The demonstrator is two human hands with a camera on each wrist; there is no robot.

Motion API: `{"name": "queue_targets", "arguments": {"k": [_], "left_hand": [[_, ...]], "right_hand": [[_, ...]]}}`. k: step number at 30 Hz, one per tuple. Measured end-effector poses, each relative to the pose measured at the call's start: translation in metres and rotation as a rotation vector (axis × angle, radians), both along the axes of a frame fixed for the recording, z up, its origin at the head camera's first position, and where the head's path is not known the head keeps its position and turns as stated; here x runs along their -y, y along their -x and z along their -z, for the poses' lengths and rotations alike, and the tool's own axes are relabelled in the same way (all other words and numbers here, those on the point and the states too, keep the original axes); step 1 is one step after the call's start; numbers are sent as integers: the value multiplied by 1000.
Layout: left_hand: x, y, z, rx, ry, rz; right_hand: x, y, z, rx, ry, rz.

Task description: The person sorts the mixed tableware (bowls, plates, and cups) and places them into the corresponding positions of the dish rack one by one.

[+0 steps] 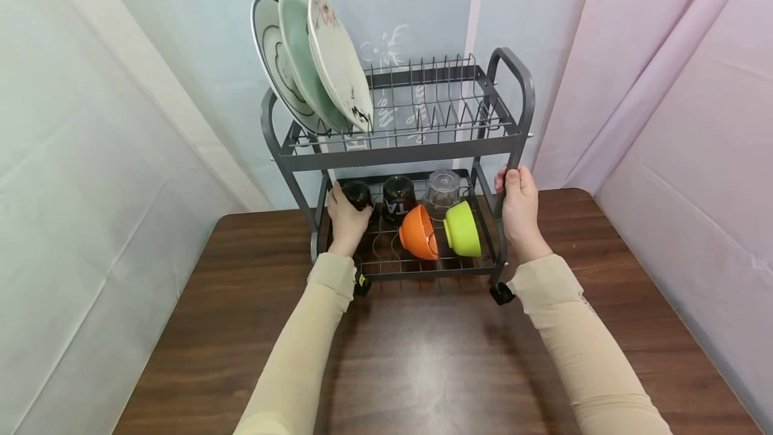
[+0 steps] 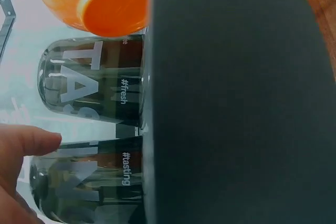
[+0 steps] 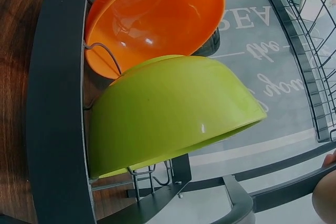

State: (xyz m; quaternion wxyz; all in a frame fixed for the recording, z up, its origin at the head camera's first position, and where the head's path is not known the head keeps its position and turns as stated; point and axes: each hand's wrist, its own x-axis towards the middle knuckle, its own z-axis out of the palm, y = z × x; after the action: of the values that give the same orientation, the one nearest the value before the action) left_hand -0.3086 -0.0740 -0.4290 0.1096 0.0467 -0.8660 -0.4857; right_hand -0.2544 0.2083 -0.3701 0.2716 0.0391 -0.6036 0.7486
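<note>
A dark tinted glass stands upside down at the left of the dish rack's lower shelf, and my left hand grips it from the left. In the left wrist view the thumb lies against the glass marked "#tasting"; the other fingers are mostly hidden. My right hand holds the right front post of the grey dish rack. A second dark glass, a clear glass, an orange bowl and a lime-green bowl share the lower shelf; both bowls are tilted.
Three plates, one rimmed in dark grey, one green and one with flowers, lean at the left of the wire upper tier. The rack stands on a brown wooden table, with pale curtains around it.
</note>
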Motion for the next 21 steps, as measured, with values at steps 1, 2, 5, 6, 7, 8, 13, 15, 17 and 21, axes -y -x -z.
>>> {"name": "queue_targets", "arguments": {"k": [1,2,5,6,7,8,13,15,17,21], "left_hand": [[0,-1,0,-11,11,0],[-1,-2,-1,-22,24,2],[-2,-5,-5,-51,88,23],[-3,-7,-7,-57,107,38],[-3,-8,-9,-63,128,51],[-4,-10,-12,-72,142,66],[-8,-20,-23,-101,246,150],[-10,-23,-27,-119,292,175],[-11,-27,-30,-137,325,192],[-12,-37,-33,-161,397,222]], "right_hand": [[0,2,2,-1,1,3],[-1,4,3,-6,4,4],[-1,9,5,-29,15,8],[-1,10,5,-35,16,11],[-1,12,4,-37,17,14],[-2,13,4,-40,20,12],[-7,16,1,-19,16,18],[-9,18,-1,-15,11,26],[-10,19,-3,-12,-5,35],[-10,17,-6,48,-105,71]]}}
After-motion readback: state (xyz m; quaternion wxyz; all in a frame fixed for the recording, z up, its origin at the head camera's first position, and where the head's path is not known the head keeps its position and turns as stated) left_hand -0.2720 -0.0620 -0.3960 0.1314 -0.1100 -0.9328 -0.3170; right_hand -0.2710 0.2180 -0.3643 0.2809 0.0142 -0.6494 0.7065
